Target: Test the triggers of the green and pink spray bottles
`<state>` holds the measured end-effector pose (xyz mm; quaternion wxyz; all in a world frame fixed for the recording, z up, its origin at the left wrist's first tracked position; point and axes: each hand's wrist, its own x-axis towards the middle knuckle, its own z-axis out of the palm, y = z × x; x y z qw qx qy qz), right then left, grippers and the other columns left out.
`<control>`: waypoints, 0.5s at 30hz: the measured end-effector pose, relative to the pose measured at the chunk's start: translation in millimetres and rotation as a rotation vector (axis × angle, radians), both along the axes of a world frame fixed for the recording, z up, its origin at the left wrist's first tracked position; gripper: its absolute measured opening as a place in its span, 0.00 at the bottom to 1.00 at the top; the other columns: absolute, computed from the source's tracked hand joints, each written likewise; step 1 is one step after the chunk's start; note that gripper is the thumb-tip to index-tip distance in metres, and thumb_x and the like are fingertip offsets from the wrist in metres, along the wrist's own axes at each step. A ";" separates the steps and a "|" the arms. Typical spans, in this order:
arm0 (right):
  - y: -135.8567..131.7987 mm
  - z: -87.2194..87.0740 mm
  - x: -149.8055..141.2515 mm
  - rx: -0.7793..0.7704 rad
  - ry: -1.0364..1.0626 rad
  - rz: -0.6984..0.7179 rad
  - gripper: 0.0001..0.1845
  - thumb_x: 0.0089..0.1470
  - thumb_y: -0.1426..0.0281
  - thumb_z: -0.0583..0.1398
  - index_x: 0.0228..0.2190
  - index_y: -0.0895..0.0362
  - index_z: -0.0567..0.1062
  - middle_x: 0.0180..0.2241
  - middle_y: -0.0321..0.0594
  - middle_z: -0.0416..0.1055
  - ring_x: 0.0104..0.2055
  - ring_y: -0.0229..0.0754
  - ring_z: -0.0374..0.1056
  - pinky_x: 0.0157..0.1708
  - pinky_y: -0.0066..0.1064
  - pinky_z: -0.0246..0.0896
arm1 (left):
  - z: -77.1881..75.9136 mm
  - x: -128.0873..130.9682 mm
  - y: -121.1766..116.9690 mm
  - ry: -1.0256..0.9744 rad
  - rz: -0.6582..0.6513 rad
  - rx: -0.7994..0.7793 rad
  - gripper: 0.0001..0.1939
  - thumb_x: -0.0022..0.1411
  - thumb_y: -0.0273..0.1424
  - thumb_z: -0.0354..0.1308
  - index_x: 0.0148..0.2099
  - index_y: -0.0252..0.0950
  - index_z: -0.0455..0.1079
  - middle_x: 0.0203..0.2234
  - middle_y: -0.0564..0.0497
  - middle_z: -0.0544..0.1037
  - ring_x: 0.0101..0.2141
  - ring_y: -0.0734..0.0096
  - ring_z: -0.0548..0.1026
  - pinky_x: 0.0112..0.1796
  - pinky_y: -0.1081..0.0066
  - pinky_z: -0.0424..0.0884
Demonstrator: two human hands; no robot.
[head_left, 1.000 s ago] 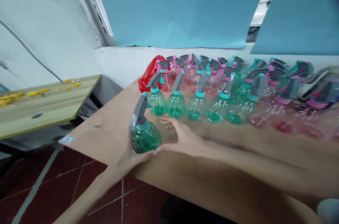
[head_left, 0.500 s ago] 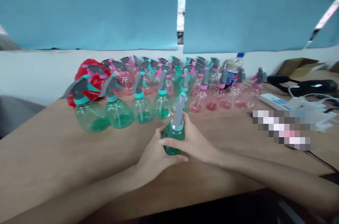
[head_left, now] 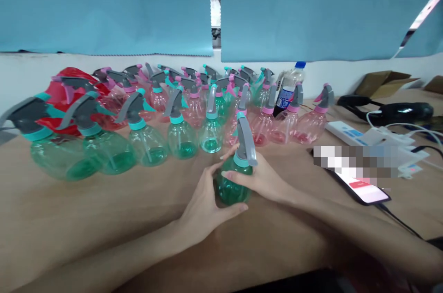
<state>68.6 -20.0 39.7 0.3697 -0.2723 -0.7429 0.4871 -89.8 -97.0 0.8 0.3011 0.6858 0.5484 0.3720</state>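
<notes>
A green spray bottle (head_left: 232, 188) with a grey trigger head and turquoise collar is between my hands, near the middle of the view. My left hand (head_left: 202, 212) cups its left side low down, thumb in front. From the right, my right hand (head_left: 268, 180) wraps round it, thumb across the front and fingers partly hidden behind. Beyond them runs a front row of spray bottles: green ones such as the green bottle (head_left: 149, 147) on the left, and pink ones such as the pink bottle (head_left: 309, 127) on the right. Several hold a little liquid.
More spray bottles crowd behind the front row, beside a red plastic bag (head_left: 71, 84). A blue-capped drink bottle (head_left: 287, 92) stands at the back. On the right lie a phone (head_left: 372, 194) with a cable, a white power strip (head_left: 346, 134) and a black device (head_left: 401, 112).
The view has shifted right and closer, so the bottle row appears further left and larger. Both hands stay round the green spray bottle, whose head has turned and now leans the other way.
</notes>
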 end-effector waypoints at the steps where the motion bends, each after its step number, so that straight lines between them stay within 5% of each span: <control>1: 2.8 0.0 2.4 0.006 0.009 0.031 0.15 0.46 0.69 0.65 0.36 0.52 0.67 0.39 0.37 0.70 0.43 0.45 0.68 0.45 0.44 0.63 | 0.9 0.7 0.7 -0.023 -0.012 -0.014 0.41 0.55 0.43 0.65 0.61 0.41 0.43 0.61 0.39 0.58 0.60 0.50 0.61 0.56 0.46 0.63; 7: 13.0 -0.6 7.3 0.046 0.077 0.167 0.13 0.44 0.69 0.64 0.32 0.52 0.65 0.34 0.36 0.67 0.39 0.45 0.66 0.42 0.43 0.63 | 5.9 0.3 4.7 -0.034 -0.101 -0.038 0.43 0.54 0.37 0.66 0.61 0.41 0.41 0.62 0.37 0.58 0.62 0.46 0.58 0.57 0.42 0.62; 15: 13.8 -9.2 7.5 0.082 0.112 0.168 0.13 0.51 0.59 0.63 0.31 0.51 0.66 0.33 0.36 0.63 0.40 0.46 0.65 0.43 0.44 0.64 | 6.5 -0.6 5.4 -0.017 -0.084 -0.066 0.43 0.50 0.35 0.67 0.60 0.41 0.43 0.60 0.37 0.61 0.59 0.45 0.62 0.55 0.43 0.63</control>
